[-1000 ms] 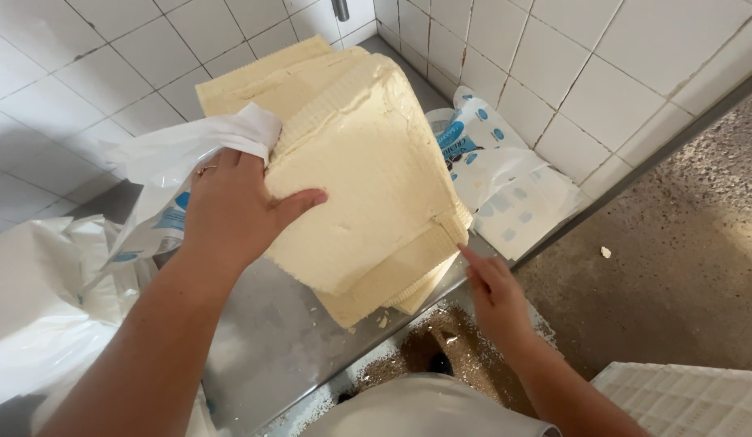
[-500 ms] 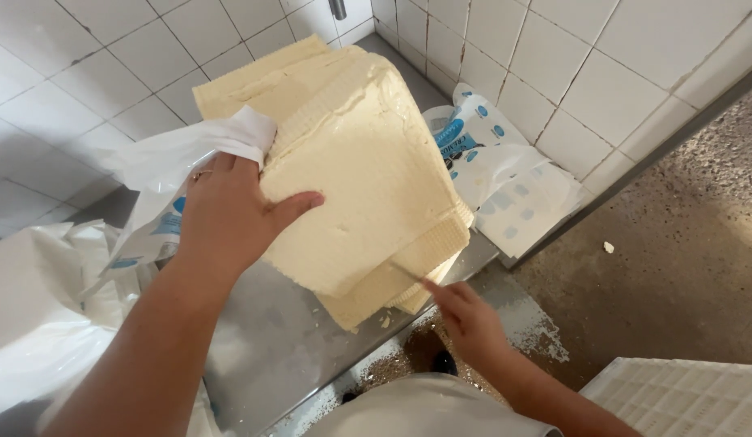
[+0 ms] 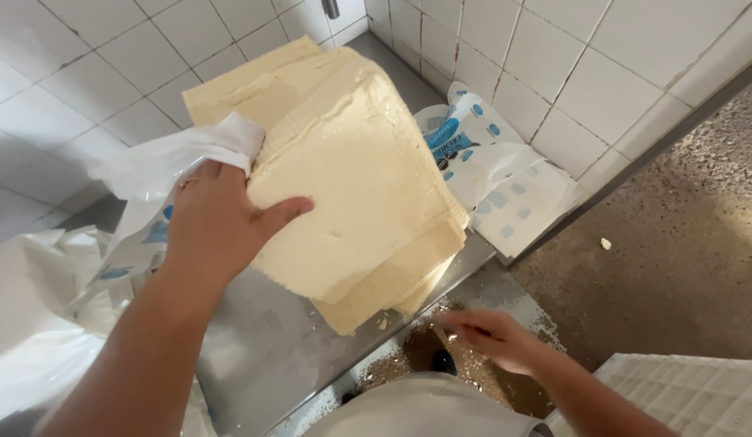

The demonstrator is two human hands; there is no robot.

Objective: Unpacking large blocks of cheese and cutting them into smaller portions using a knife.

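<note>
A big pale yellow block of soft cheese (image 3: 351, 170) lies tilted on a steel counter (image 3: 271, 348), with more slabs of the same stuff under it. My left hand (image 3: 218, 222) presses flat against the block's left side, thumb spread onto its top face. A white plastic bag (image 3: 161, 166) is bunched behind that hand. My right hand (image 3: 489, 336) hangs low past the counter's front edge, blurred, fingers loosely curled, nothing visible in it.
White tiled walls stand behind and to the right. White bags with blue print (image 3: 497, 170) lie at the counter's right end. More crumpled white plastic (image 3: 36, 324) is at the left. A white ribbed tray (image 3: 683, 392) sits lower right above a speckled floor (image 3: 683, 235).
My right hand has come away from the block's lower corner and dropped down below the counter edge. My left hand stays on the block, which has barely shifted.
</note>
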